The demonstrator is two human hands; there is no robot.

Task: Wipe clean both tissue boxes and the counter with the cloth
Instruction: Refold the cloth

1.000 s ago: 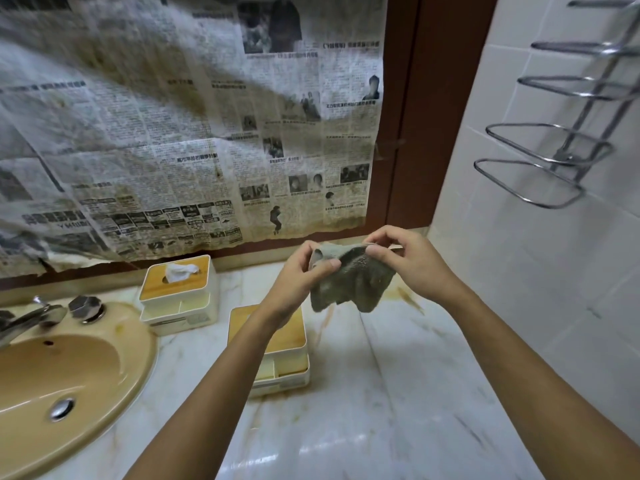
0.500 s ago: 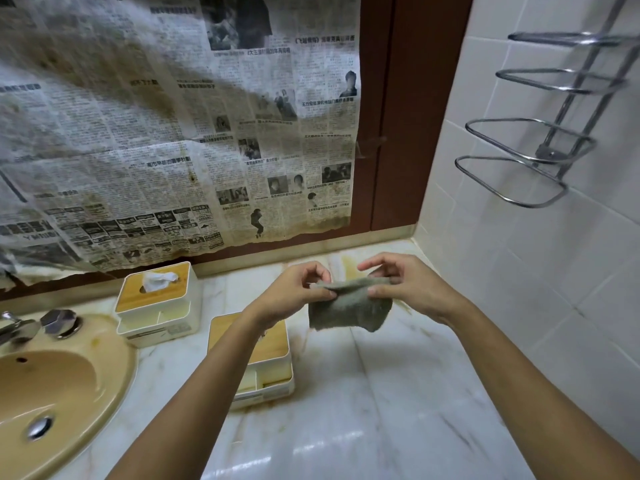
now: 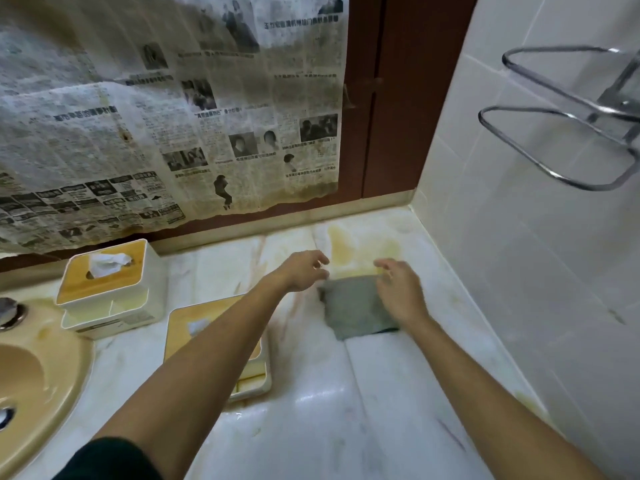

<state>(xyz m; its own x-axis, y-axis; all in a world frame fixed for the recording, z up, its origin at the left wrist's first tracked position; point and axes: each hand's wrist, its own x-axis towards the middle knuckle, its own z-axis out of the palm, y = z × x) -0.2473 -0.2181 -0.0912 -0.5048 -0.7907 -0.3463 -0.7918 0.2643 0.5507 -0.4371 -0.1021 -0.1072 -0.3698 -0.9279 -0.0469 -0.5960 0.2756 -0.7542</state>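
**Grey cloth flat on the marble table, both hands loose over it**

A white marble table [image 3: 311, 427] fills a bathroom corner, with stained newspaper [image 3: 173, 116] hung behind it and white tiled wall [image 3: 519, 254] to the right. The grey cloth [image 3: 356, 306] lies flat on the table, just nearer than a yellow stain [image 3: 363, 247].

Both bare forearms reach forward. The left hand [image 3: 304, 273] hovers at the cloth's far left corner, fingers loosely curled and holding nothing. The right hand [image 3: 398, 292] sits over the cloth's right edge, fingers relaxed and slightly spread, gripping nothing. Blur hides whether it touches the cloth.

Left of the cloth, partly under the left forearm, stands one wood-lidded tissue box [image 3: 194, 327]. Farther left is the second tissue box [image 3: 104, 289], a tissue poking out.

The newspaper's headlines are in Chinese characters, too blurred to read.
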